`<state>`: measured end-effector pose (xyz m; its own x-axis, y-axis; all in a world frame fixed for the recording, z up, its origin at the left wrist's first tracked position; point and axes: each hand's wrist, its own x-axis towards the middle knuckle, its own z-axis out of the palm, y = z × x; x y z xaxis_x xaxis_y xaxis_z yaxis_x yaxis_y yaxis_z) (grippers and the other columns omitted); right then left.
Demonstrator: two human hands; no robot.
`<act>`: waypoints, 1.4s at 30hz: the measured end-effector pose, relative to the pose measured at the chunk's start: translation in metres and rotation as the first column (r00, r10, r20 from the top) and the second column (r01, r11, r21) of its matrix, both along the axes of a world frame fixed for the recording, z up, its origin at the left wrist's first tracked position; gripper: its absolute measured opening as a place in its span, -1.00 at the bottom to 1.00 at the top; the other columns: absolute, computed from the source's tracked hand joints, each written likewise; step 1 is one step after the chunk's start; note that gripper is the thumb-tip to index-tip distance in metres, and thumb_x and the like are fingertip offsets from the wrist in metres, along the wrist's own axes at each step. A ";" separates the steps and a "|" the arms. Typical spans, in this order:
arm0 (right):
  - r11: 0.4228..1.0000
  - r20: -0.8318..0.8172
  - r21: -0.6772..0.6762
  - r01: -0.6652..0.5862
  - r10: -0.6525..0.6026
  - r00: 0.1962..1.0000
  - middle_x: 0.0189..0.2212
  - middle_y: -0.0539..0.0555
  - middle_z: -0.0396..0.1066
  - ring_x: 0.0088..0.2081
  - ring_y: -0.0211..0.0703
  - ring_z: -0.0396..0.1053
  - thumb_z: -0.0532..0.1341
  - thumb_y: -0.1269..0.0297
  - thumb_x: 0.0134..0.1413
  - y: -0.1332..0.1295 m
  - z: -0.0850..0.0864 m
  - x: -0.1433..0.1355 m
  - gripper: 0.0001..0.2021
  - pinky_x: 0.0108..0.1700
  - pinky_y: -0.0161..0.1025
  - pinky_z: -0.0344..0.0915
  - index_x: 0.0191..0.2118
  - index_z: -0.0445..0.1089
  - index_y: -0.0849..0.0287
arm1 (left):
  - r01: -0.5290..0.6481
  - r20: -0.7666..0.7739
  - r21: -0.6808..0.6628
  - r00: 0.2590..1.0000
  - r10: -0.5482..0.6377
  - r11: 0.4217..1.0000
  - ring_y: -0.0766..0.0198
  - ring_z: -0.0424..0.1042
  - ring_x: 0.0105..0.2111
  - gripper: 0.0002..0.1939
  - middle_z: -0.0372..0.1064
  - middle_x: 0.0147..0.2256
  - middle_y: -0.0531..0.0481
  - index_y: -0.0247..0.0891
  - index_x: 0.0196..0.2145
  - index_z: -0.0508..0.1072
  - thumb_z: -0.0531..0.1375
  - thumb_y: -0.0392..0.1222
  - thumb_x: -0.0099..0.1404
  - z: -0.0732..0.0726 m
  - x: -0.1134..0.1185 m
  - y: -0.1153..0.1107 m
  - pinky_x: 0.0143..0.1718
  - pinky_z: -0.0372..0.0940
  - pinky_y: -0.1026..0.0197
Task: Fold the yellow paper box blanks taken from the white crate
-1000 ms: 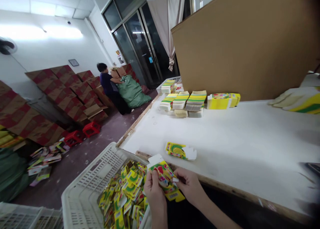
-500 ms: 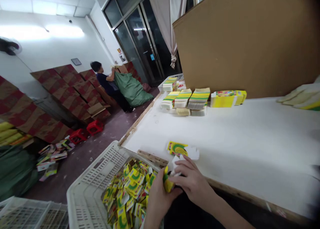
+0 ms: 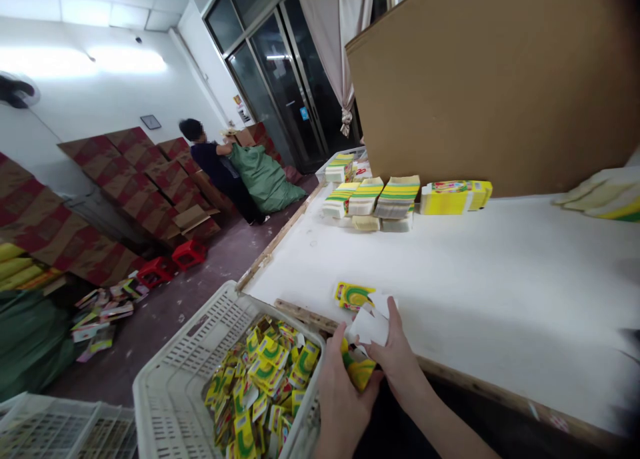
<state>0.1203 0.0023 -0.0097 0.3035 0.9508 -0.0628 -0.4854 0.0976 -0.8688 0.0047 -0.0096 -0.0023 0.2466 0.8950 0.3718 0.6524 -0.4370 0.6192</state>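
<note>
A small yellow-green carton with white flaps is held over the table's front edge. My left hand wraps round its yellow body from the left. On the right, my right hand has its fingers closed on the carton's white part. Just beyond my hands, a flat yellow-green carton piece lies on the white table. To the left stands a white plastic basket holding several small yellow-green cartons.
Stacks of flat cartons and a yellow bundle stand at the table's back, before a big cardboard panel. A person stands beside a green sack. Red stools are on the floor.
My hands and the carton have shifted slightly right. My right hand has turned, with its fingers now round the white part, which shows more widely.
</note>
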 end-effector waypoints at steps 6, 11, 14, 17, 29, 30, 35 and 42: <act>0.993 -0.056 -0.018 -0.119 0.118 0.991 -0.04 0.19 0.33 -0.07 0.00 0.33 0.32 0.27 -0.28 -0.003 0.010 0.002 -0.04 -0.01 -0.06 0.26 0.24 -0.21 0.17 | 0.049 -0.016 0.086 0.999 -0.047 0.995 0.11 0.32 -0.08 -0.41 0.24 -0.06 -0.21 -0.22 0.06 0.02 0.18 -0.20 0.12 0.012 0.004 -0.003 -0.11 0.29 0.05; 0.951 0.172 0.018 -0.308 0.301 0.938 -0.15 0.16 0.43 -0.07 0.07 0.33 0.24 0.14 -0.11 -0.001 0.020 0.007 -0.45 0.03 0.02 0.20 0.06 0.26 0.23 | 0.048 0.020 0.086 0.999 -0.050 0.995 0.18 0.37 -0.21 -0.63 0.29 -0.21 -0.11 -0.22 -0.13 0.16 0.15 -0.30 0.09 0.010 0.004 -0.002 -0.19 0.31 0.10; 0.928 0.472 0.065 -0.367 0.296 0.830 0.02 0.19 0.30 0.07 0.08 0.21 0.13 0.20 0.01 -0.007 0.022 0.008 -0.47 0.12 0.05 0.08 0.13 0.18 0.24 | 0.028 0.089 -0.012 0.996 -0.027 1.000 0.15 0.39 -0.21 -0.55 0.32 -0.18 -0.15 -0.24 -0.07 0.15 0.15 -0.29 0.06 0.000 0.003 0.000 -0.21 0.33 0.09; 0.862 0.729 0.063 -0.503 0.305 0.613 0.23 0.11 -0.06 0.22 -0.04 -0.08 0.10 0.46 -0.04 -0.017 0.022 0.008 -0.33 0.22 -0.02 -0.11 0.24 -0.06 0.14 | 0.038 0.130 -0.097 0.991 -0.025 0.995 0.11 0.39 -0.18 -0.58 0.34 -0.17 -0.19 -0.22 -0.05 0.19 0.10 -0.29 0.09 -0.014 0.000 0.004 -0.19 0.33 0.08; 0.920 0.842 0.111 -0.376 0.114 0.527 0.17 0.17 0.08 0.20 -0.02 0.00 0.04 0.54 -0.07 0.000 -0.001 0.025 -0.39 0.17 0.02 0.03 0.18 0.09 0.13 | -0.110 -0.003 -0.036 0.994 0.110 0.993 0.11 0.34 -0.22 -0.61 0.29 -0.26 -0.07 -0.23 -0.20 0.27 0.21 -0.29 -0.05 0.012 -0.008 0.015 -0.17 0.28 0.01; 0.905 0.857 0.099 -0.413 0.133 0.498 0.19 0.16 0.05 0.20 -0.02 0.00 0.05 0.54 -0.07 -0.002 -0.001 0.025 -0.38 0.17 0.00 0.05 0.18 0.09 0.11 | -0.102 -0.005 -0.037 0.995 0.102 0.994 0.12 0.34 -0.22 -0.60 0.30 -0.27 -0.06 -0.23 -0.20 0.28 0.20 -0.32 -0.06 0.014 -0.010 0.015 -0.18 0.28 0.02; 0.886 0.904 0.072 -0.458 0.136 0.405 0.12 0.19 0.14 0.12 0.04 0.15 0.05 0.57 -0.04 -0.005 0.011 0.033 -0.57 0.09 -0.02 0.16 -0.06 0.39 0.06 | -0.070 -0.010 -0.039 0.997 0.070 0.997 0.14 0.36 -0.25 -0.61 0.31 -0.28 -0.05 -0.23 -0.20 0.30 0.24 -0.26 -0.05 0.016 -0.015 0.014 -0.21 0.30 0.06; 0.801 0.916 0.080 -0.593 0.175 0.360 -0.25 0.09 0.37 -0.13 -0.08 0.35 0.11 0.56 -0.05 -0.001 0.032 0.051 -0.69 -0.10 -0.18 0.30 -0.25 0.48 0.07 | -0.029 -0.110 0.016 0.993 0.030 0.999 0.14 0.36 -0.26 -0.57 0.34 -0.29 -0.05 -0.23 -0.22 0.34 0.30 -0.20 -0.11 0.022 -0.021 0.018 -0.22 0.31 0.07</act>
